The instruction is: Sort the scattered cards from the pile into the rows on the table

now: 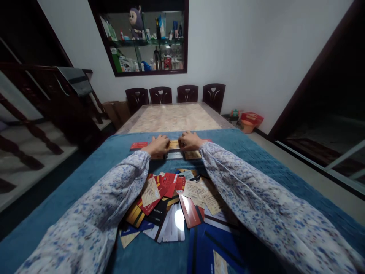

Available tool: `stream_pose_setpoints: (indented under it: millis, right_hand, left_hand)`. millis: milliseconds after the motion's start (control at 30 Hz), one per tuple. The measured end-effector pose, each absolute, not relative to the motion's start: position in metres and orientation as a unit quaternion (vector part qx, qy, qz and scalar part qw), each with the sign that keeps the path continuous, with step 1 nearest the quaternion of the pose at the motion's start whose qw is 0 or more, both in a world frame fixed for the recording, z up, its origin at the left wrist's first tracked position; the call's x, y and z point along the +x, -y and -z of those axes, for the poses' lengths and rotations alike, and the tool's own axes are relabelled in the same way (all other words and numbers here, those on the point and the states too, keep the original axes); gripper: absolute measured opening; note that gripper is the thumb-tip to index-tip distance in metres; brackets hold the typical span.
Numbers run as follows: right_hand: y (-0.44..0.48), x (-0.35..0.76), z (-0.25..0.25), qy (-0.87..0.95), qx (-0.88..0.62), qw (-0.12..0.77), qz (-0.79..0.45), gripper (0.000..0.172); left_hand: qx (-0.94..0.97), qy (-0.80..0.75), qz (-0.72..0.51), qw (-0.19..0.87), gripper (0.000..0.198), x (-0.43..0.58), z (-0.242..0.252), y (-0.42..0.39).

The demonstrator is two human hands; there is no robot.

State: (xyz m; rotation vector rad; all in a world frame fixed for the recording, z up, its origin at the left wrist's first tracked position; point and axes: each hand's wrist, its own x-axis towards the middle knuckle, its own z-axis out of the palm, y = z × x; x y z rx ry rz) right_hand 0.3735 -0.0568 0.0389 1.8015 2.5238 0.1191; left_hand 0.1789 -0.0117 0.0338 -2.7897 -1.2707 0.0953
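Observation:
A yellow card (pixel 174 144) lies between my two hands, in the back of two rows of cards on the blue cloth. My left hand (pixel 159 147) is at its left end with fingers bent down and closed on that edge. At the other end my right hand (pixel 190 141) has its fingers curled onto the card; the fingertips are partly hidden. A silver-white card (pixel 174 155) and a gold card (pixel 193 155) lie in the front row. Left of my left hand is a red card (pixel 138 145). A loose, overlapping pile of cards, including a white card (pixel 174 224), spreads between my forearms.
The blue cloth (pixel 94 182) covers the near part of a long marble-topped table (pixel 179 116). A dark blue flat item (pixel 213 243) lies at the near edge. Several dark chairs (pixel 187 93) stand at the far end, below a wall cabinet (pixel 151 72).

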Motion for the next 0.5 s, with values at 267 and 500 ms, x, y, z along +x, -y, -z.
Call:
stream_pose_setpoints:
  millis: [267, 500]
  right_hand:
    - [0.03, 0.376, -0.032, -0.806, 0.59, 0.037, -0.024, 0.041]
    - [0.016, 0.375, -0.03, -0.804, 0.593, 0.044, -0.017, 0.042]
  left_hand:
    - [-0.903, 0.427, -0.041, 0.004, 0.028, 0.183, -0.029, -0.011]
    - [-0.892, 0.449, -0.049, -0.016, 0.038, 0.185, -0.027, -0.02]
